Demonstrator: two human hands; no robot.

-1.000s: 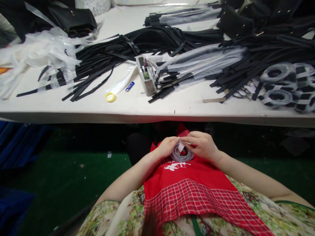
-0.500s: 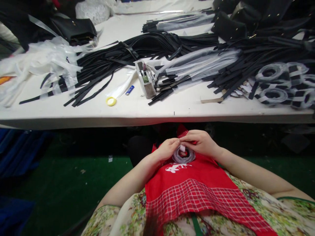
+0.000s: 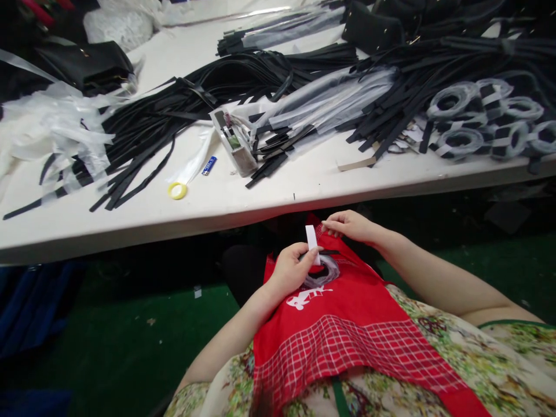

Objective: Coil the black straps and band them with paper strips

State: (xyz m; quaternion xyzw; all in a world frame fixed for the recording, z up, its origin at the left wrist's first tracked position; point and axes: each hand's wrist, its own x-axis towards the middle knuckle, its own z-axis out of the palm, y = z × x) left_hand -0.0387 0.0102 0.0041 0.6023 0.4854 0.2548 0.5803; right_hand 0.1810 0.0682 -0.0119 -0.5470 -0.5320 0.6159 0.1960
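Observation:
My left hand (image 3: 292, 269) grips a coiled strap (image 3: 326, 273), a ring of dark strap in cloudy clear plastic, held over my red apron (image 3: 347, 298). A white paper strip (image 3: 311, 238) stands up from the coil, its lower end under my left thumb. A short dark strap end (image 3: 332, 252) sticks out to the right at the coil's top. My right hand (image 3: 347, 225) is above and right of the coil, apart from it, fingers curled together near the white strip. Whatever those fingertips hold, if anything, is too small to make out.
On the white table (image 3: 278, 202) ahead lie long black straps (image 3: 174, 110), a metal tape dispenser (image 3: 237, 145), a yellow tape roll (image 3: 177, 190) and a blue lighter (image 3: 209, 165). Plastic-wrapped coils (image 3: 460, 142) lie at right, white plastic scraps (image 3: 56, 127) at left, black bags (image 3: 87, 63) behind.
My right hand has come away from the coil, up and to the right. The white paper strip now stands upright at my left thumb. The view has tilted and shifted right.

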